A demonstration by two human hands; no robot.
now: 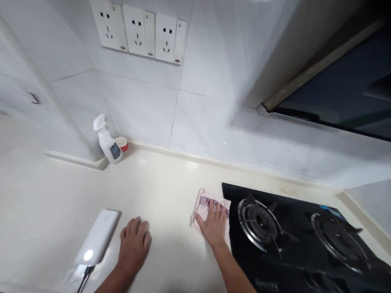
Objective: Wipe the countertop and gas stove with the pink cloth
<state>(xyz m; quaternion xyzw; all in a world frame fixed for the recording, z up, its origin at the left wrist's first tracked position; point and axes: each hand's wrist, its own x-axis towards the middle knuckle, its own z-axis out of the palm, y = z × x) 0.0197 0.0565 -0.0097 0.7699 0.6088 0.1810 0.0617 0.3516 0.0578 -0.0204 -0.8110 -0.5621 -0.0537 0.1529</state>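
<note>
My right hand point(214, 224) lies flat on a folded pink-and-white cloth point(203, 206), fingers spread and pressing it to the counter. The cloth has a purple band with dark red marks and sits against the left edge of the black gas stove point(253, 264). Resting on the pale counter point(165, 203), my left hand point(133, 242) has loosely bent fingers and holds nothing. Just left of it is a white power bank point(99, 236) with a black cable point(84, 280) plugged into its near end.
A white spray bottle point(107, 142) and a small red-and-white cup point(122, 144) stand in the back left corner. Two burners with metal supports, the nearer burner point(259, 221) included, rise from the stove. A range hood point(339, 81) overhangs the right side. Wall sockets point(138, 32) are above.
</note>
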